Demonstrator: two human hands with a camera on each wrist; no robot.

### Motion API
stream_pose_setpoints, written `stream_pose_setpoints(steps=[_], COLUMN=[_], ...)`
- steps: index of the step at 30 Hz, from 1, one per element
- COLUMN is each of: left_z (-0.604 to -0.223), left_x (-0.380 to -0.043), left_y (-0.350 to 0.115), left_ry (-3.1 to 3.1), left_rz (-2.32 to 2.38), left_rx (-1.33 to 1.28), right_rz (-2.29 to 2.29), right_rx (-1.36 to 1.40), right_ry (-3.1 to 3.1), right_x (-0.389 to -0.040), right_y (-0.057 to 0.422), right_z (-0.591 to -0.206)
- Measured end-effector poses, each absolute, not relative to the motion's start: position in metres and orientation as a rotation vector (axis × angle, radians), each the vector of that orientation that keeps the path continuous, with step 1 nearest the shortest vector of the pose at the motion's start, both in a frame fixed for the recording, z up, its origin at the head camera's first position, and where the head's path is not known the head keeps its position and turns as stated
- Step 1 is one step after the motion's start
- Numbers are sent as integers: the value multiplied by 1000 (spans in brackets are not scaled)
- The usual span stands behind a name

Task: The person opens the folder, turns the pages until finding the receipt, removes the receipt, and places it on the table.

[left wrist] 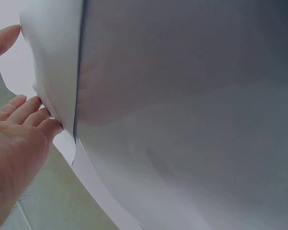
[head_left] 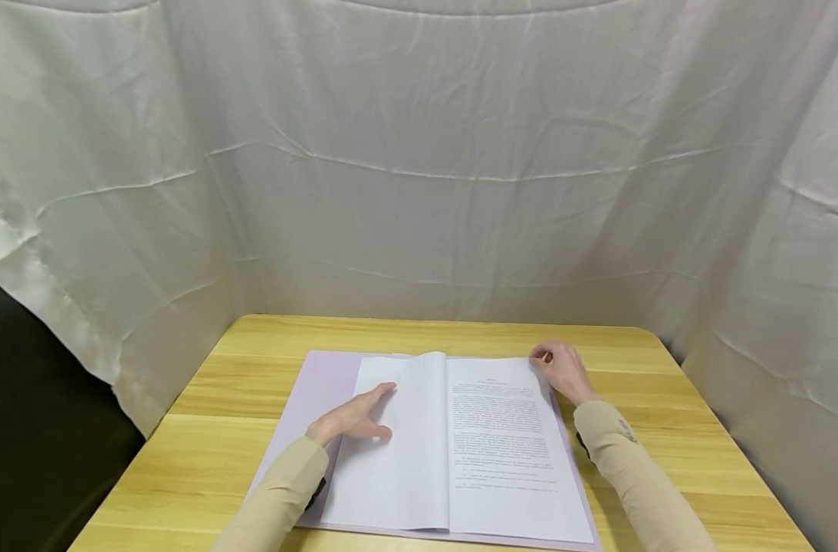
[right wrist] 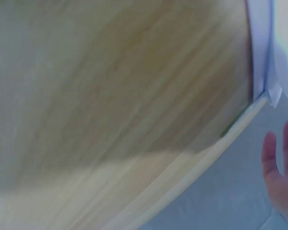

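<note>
A stack of white sheets lies opened on a lilac folder. The left page is blank and bulges near the fold, while the right page carries printed text. Over the left page rests my left hand, fingers and thumb spread; in the left wrist view its fingertips touch the sheet's edge. At the top right corner of the right page, my right hand pinches the paper between thumb and index finger. Part of that hand shows at the right wrist view's edge, two fingers extended.
The wooden table has rounded far corners and spreads around the folder on both sides. Pale grey curtains hang behind it and along both sides. A black area shows at the lower left.
</note>
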State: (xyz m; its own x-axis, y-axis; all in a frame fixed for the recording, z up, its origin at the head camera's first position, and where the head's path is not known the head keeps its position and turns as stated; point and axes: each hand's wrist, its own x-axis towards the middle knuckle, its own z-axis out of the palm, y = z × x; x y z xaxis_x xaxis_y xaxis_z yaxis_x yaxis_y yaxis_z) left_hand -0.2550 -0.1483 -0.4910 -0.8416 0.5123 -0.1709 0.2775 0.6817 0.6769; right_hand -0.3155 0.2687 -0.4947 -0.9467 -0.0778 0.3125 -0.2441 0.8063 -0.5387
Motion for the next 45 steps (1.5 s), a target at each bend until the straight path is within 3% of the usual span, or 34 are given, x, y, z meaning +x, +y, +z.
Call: stream_pose_setpoints(steps=[45], left_z=[-490], left_x=[-254], left_y=[-150], left_ry=[2535], left_rz=[936], left_rx=[710], right_rz=[1138], right_rx=[161], right_ry=[-2751], right_x=[-308], right_y=[264], right_z=[-479])
